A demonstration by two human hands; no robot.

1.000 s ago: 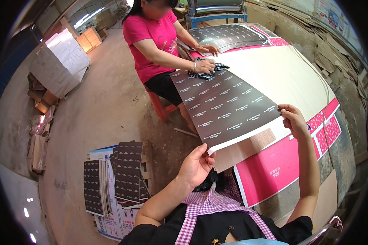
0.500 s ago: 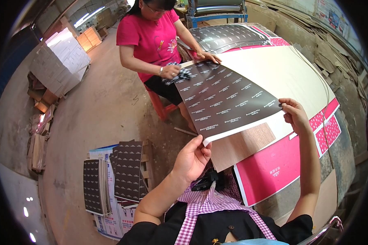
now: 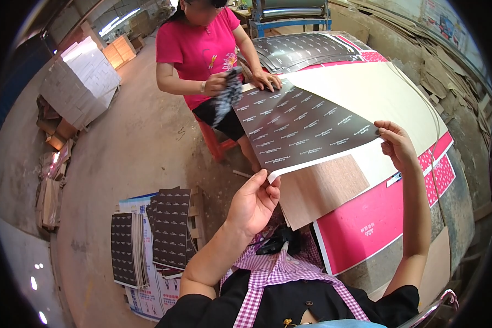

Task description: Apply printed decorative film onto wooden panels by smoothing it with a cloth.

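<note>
Between my two hands a dark brown printed sheet [image 3: 306,128] with a white border is stretched, its near edge lifted. My left hand [image 3: 255,202] pinches its near left corner; at the near right corner my right hand [image 3: 394,143] pinches it too. Beneath the raised edge lie wood-brown boards [image 3: 328,188] and a large cream sheet [image 3: 361,90]. Across the table a co-worker in a pink shirt [image 3: 199,52] rests one hand [image 3: 266,80] on the sheet's far end. That person's other hand holds a checked cloth [image 3: 228,97], blurred by motion.
Pink printed sheets [image 3: 361,232] cover the table's near side. More dark sheets [image 3: 306,49] lie at its far end. Stacks of dark printed boards [image 3: 171,227] stand low at my left. A red stool [image 3: 213,142] is under the co-worker. Scrap board [image 3: 443,71] piles along the right wall.
The co-worker's cloth has lifted off the sheet and moved left, and their other hand has shifted left along the far edge. My left hand has risen slightly with its corner.
</note>
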